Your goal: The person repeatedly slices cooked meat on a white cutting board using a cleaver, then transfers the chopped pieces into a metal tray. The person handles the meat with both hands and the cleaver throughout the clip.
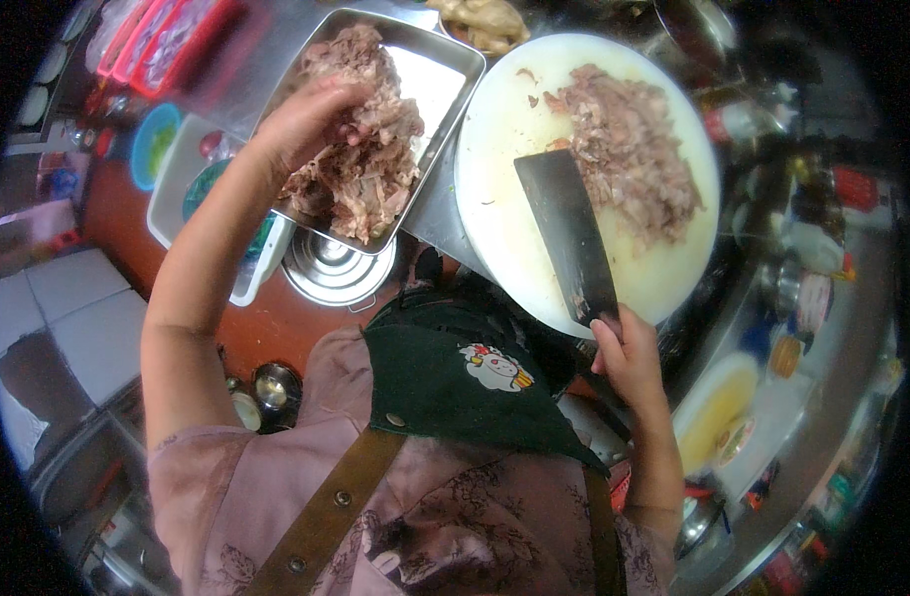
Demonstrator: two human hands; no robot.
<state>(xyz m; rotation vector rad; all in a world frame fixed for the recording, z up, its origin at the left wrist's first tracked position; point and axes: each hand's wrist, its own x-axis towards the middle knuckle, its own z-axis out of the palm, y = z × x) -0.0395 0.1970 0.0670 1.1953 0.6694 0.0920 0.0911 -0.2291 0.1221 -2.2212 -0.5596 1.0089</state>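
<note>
A cleaver [566,223] is in my right hand [632,354], held by its handle at the near edge of a round white chopping board [499,246]. Its dark blade lies over the board, the far end beside a heap of chopped cooked meat [626,149]. My left hand [317,119] is over a rectangular metal tray [443,56], at a pile of larger meat pieces [373,171]. The fingers curl down at the pile; whether they grip a piece cannot be made out.
Left of the tray stand a white plastic tub [168,201], a blue bowl [153,141] and red baskets [179,45]. Below it is a round metal lid [339,268]. A whole cooked bird [484,22] sits beyond the board. Bottles and bowls line the right side.
</note>
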